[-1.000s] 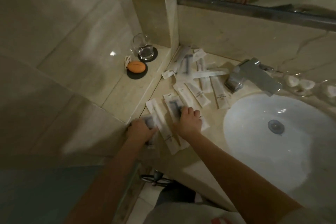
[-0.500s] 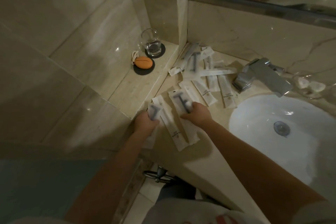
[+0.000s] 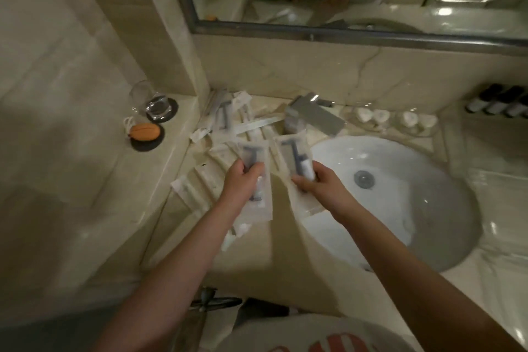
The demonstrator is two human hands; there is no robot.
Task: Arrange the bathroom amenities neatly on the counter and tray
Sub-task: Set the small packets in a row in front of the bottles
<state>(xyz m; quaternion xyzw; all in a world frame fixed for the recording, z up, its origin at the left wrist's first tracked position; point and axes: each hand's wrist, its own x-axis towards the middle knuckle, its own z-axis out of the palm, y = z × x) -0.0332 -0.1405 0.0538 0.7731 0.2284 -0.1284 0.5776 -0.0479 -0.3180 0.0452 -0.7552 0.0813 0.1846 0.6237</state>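
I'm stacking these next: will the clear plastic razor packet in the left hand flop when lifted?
Probably little: the clear plastic razor packet stands above the left hand without drooping, likely braced by the dark razor inside. Its smooth film may slide when stacked.

We see the left hand gripping the left razor packet and the right hand pinching the right razor packet, both held above the surface beside the sink. More sachets lie heaped near the faucet. A glass stands on the ledge to the left.
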